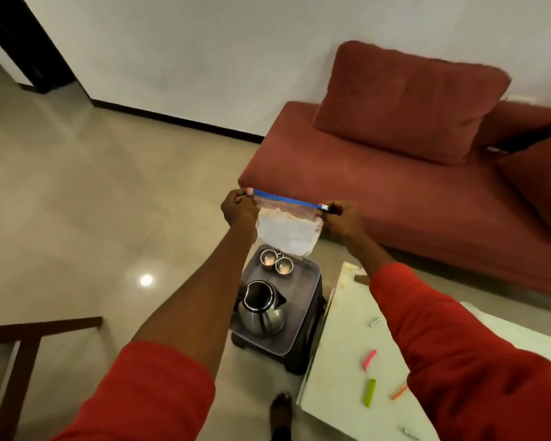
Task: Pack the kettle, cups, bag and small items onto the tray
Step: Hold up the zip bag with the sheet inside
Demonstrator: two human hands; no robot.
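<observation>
Two hands stretch the bag above the tray

You hold the bag (288, 229) at the centre of the frame, both arms out in red sleeves. Your left hand (240, 209) pinches the left end of its blue zip strip (287, 201), fingers curled round the corner. Your right hand (342, 216) pinches the right end, at the white slider (325, 206). The strip runs taut between them, tilted down to the right. The bag is clear, hangs below the strip, and shows something white inside; what it is you cannot tell.

Just below the bag sits the tray (309, 281), grey and translucent, on a dark stool (295, 364). Two cups (276, 261) stand side by side, touching, at its far end. The kettle (261, 310), steel with its lid off or open, stands at the near end, apart from the cups.

At lower right is a white table (334, 396), beside the stool. On it lie a pink clip (369, 359), a green clip (370, 393), an orange piece (399, 392) and two small metal items (375, 321), all apart from one another.

A red sofa (379, 198) with cushions fills the upper right.
</observation>
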